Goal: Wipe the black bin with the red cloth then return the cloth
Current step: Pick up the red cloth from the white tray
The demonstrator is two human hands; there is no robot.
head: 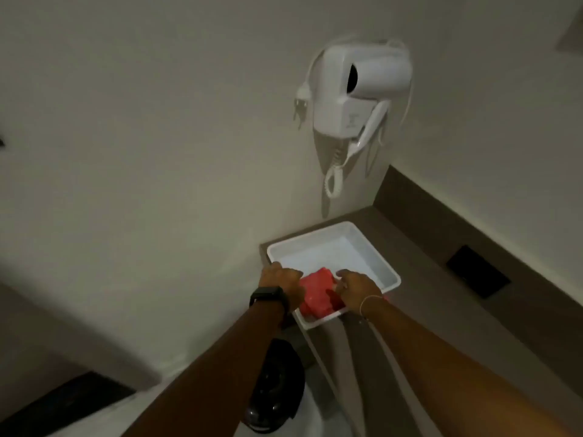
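We grasp the folded red cloth (317, 291) between left hand (280, 280) and right hand (358, 287), inside the shallow white plastic tray (375, 247).

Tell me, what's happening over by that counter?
A person has both hands on a red cloth lying in a white tray on the counter: left hand and right hand at either side of it. A black bin stands on the floor below. A hairdryer hangs on the wall.

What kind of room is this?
Probably a hotel bathroom. A white hair dryer with a curly cord hangs on the wall, a white tray holding a red cloth sits on a brown counter, and a black bin stands below.
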